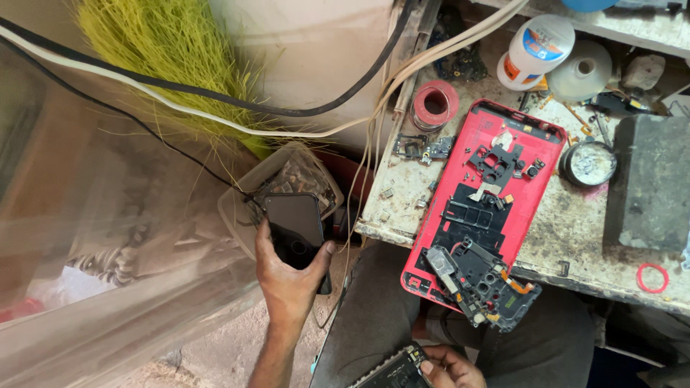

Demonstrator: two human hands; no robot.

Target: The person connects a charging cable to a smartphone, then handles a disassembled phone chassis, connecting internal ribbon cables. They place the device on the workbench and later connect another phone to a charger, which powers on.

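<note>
My left hand [287,284] reaches down to the left of the bench and grips a dark phone panel [293,228] with a glossy black face, held just over a clear plastic tub [237,208] of small scrap parts. Low at the bottom edge, my right hand [449,366] holds a black phone frame [392,372] over my lap; only part of it shows. A red phone back cover [528,154] lies on the bench with several black brackets and camera parts [478,276] piled inside it.
The stained bench [568,223] carries a red tape roll [435,104], a white bottle [535,50], a round tin [588,164], a dark stone block [652,183] and a red rubber band [652,277]. Black and white cables [215,108] and a yellow-green broom [172,57] hang at left.
</note>
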